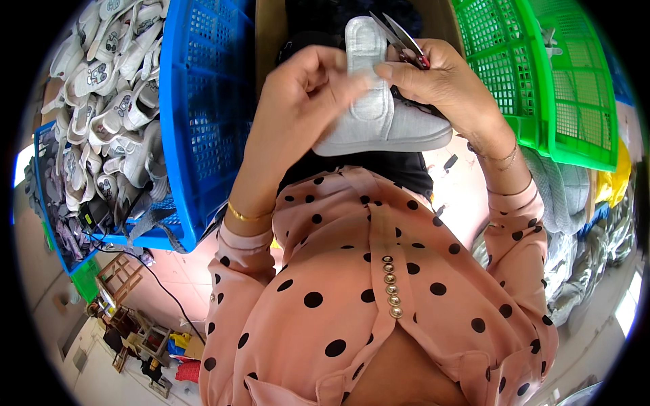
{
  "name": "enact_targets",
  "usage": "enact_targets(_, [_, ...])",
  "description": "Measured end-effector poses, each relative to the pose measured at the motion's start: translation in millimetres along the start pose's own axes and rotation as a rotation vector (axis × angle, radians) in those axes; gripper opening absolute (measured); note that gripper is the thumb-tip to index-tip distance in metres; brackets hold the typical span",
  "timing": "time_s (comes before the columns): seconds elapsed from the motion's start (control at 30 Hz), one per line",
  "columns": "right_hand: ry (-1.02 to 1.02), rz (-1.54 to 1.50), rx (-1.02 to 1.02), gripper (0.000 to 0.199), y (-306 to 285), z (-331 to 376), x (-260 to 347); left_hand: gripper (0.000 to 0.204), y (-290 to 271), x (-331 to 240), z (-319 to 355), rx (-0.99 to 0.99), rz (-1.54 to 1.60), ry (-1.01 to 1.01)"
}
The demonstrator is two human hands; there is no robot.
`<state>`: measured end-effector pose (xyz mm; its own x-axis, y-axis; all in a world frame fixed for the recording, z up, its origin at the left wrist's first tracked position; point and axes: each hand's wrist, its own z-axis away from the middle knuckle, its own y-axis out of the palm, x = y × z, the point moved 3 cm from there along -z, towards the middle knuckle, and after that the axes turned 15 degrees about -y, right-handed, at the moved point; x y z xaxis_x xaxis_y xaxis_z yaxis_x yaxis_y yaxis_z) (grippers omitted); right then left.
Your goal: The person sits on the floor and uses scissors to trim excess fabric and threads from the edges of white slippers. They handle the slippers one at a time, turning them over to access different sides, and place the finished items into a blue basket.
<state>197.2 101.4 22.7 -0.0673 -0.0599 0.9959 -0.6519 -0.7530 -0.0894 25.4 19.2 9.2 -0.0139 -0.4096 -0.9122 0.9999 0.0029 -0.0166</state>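
A light grey fabric shoe (409, 128) is held up before my body, its sole toward me and its broad strap (365, 37) standing upright. My right hand (450, 78) closes round a pair of small scissors (406, 42) with dark red on the handle, the blades pointing up and away to the left. The thumb of that hand presses on the side of the strap. My left hand (308, 95) is at the strap's left side, its fingers partly curled and smeared by motion. Whether it pinches anything there cannot be made out.
At left, a blue plastic crate (211, 101) stands beside a heap of pale shoes (112, 101). A green crate (501, 61) is at right, with grey padded pieces (558, 189) below it. Dark material (318, 17) lies in a box beyond the shoe. A black cord (166, 287) hangs at left.
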Motion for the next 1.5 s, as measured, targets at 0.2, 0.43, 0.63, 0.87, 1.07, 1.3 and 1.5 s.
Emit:
enact_targets(0.2, [-0.252, 0.186, -0.167, 0.023, -6, -4, -7, 0.026, 3, 1, 5, 0.026, -0.029, -0.057])
enact_targets(0.43, [-0.150, 0.344, -0.239, 0.049, -37, 24, -28, 0.021, -7, 19, 0, -0.147, -0.083, 0.444])
enact_targets(0.63, [-0.021, -0.125, -0.181, 0.059, -27, 30, -29, 0.023, -1, 18, -2, -0.161, -0.019, 0.386])
enact_targets(0.87, [-0.485, 0.752, -0.508, 0.049, -13, 51, -21, 0.020, 0, 15, 6, -0.301, 0.112, 0.206])
enact_targets(1.07, [-0.524, 1.304, -0.231, 0.044, 8, 45, 4, 0.019, 7, 7, 14, -0.351, 0.179, 0.229])
enact_targets(1.3, [-0.512, 1.467, -0.138, 0.040, 7, 41, 22, 0.017, 7, 5, 18, -0.351, 0.259, 0.272])
enact_targets(1.5, [-0.521, 1.489, -0.165, 0.039, 8, 41, 28, 0.016, 9, -2, 22, -0.397, 0.249, 0.286])
